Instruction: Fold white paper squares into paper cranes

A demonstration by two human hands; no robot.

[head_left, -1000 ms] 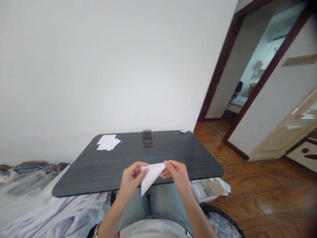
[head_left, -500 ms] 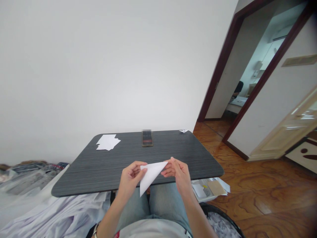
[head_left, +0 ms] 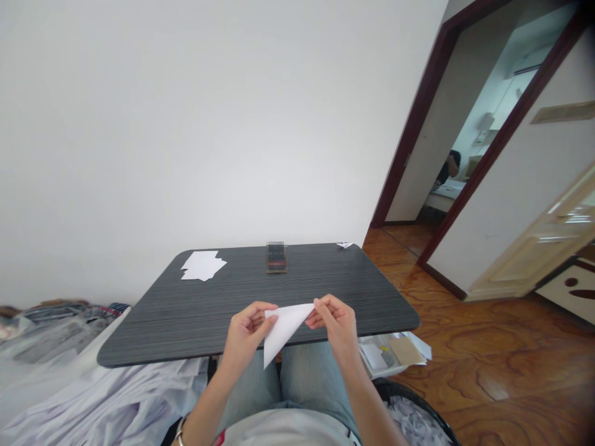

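Observation:
A white sheet of paper folded into a triangle [head_left: 284,328] is held up over the front edge of the dark table [head_left: 242,291]. My left hand [head_left: 246,328] pinches its upper left corner between thumb and fingers. At the right-hand tip, the thumb and fingers of my right hand [head_left: 334,319] are closed on the paper. One point of the triangle hangs down toward my lap.
Several white paper pieces [head_left: 202,265] lie at the table's back left. A phone-like dark object [head_left: 277,259], partly pixelated, is at the back middle; a small folded white paper [head_left: 344,245] sits back right. Beside my legs are a box [head_left: 390,356] and a bin [head_left: 418,421] of paper scraps.
My right thumb and fingers have closed on the paper's right tip; the thumb was raised before. The left hand has barely moved. Through the doorway, part of a person now shows.

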